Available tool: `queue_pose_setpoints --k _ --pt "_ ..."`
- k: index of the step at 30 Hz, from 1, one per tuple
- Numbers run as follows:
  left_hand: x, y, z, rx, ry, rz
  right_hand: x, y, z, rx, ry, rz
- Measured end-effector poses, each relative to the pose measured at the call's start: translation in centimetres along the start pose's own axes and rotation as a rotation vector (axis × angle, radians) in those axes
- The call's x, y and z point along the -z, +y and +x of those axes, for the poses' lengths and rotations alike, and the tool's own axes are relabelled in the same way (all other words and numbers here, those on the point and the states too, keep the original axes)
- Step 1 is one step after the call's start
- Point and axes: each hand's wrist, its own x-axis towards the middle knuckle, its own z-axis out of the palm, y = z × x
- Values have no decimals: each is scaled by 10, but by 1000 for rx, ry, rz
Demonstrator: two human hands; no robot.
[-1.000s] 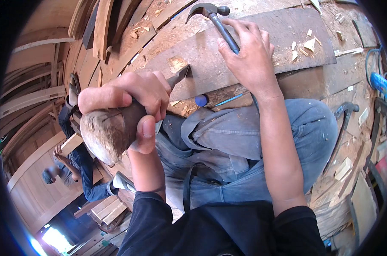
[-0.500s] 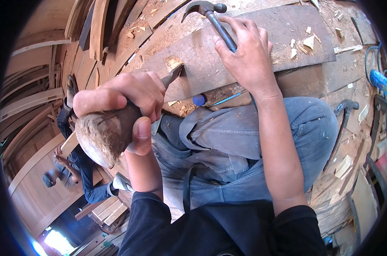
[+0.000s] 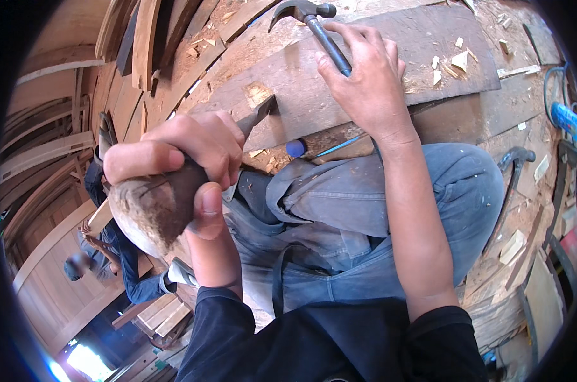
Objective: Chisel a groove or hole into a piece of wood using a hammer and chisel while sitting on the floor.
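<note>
A wood chisel (image 3: 258, 119) with a thick, battered wooden handle is wrapped in the fingers of my left hand (image 3: 189, 149). Its dark blade points away from me, the tip beside a pale, rough-cut patch (image 3: 258, 94) on a long brown board (image 3: 314, 108). Whether the tip touches the wood I cannot tell. Over the board, my right hand (image 3: 372, 83) grips a claw hammer (image 3: 328, 44) by its dark handle. The steel head lies beyond my fingers, apart from the chisel.
Wood chips (image 3: 459, 62) lie on the board's right part. A second hammer (image 3: 516, 159) and a blue packet (image 3: 568, 122) are at the right. Near my shin sits a blue cap (image 3: 295, 148). Another person (image 3: 100, 248) works at the left, by stacked timber (image 3: 53, 153).
My left hand and the butt of the chisel handle have shifted slightly left and down. The hammer has barely moved.
</note>
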Motion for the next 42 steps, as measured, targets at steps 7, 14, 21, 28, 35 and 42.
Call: queue_pose_setpoints --k 7,14,21,28,35,42 --pt "4 0 2 -16 -4 21 -1 0 -1 -9 4 -42" --pt "2 0 -1 0 -3 54 -3 1 -1 28 30 -22" --pt "3 0 -2 7 5 15 -4 3 -1 41 51 -29" --pt "-1 -1 -2 -12 40 15 -5 2 -1 41 43 -31" --pt "-10 -3 -6 5 15 28 5 0 -2 -10 5 -63" --pt "-5 -7 -10 -4 82 119 26 -16 -5 -136 -349 -240"
